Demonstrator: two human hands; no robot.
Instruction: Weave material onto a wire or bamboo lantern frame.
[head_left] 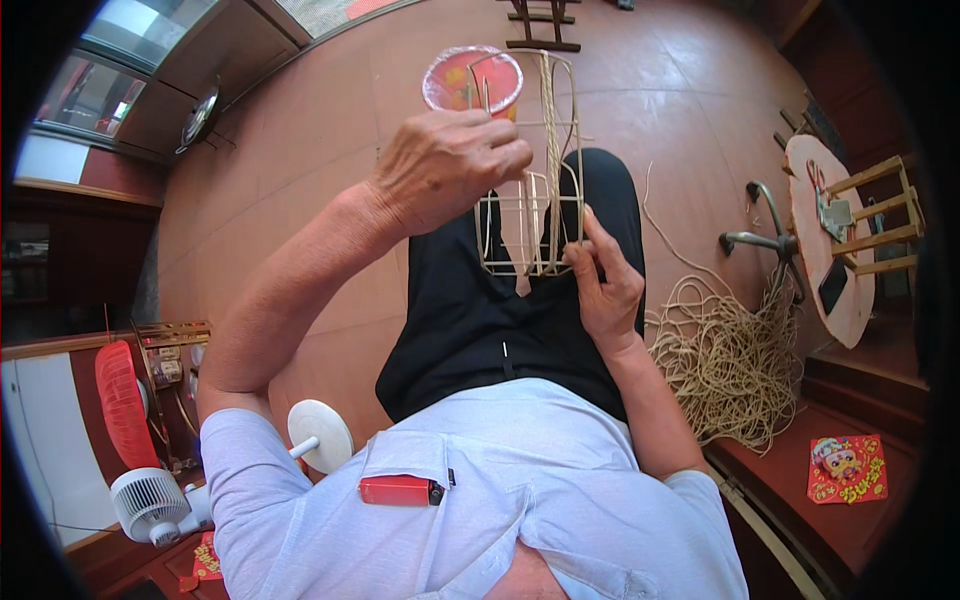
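A wire frame (515, 198), an open cage of thin pale bars, is held upright over my lap. My right hand (608, 285) pinches its lower right edge between thumb and fingers. My left hand (450, 165) is closed at the upper left side of the frame, fingers curled inward, and what they grip is hidden. Pale twisted cord (550, 110) runs along the frame's upright bar. A large loose heap of similar cord (725, 365) lies on the floor to my right, with one strand trailing up beside my knee.
A red bucket (472, 80) lined with clear plastic stands beyond the frame. At right are a round wooden board (835, 290), a small wooden rack (885, 220) and a metal chair base (765, 235). A white fan (150, 505) stands at lower left.
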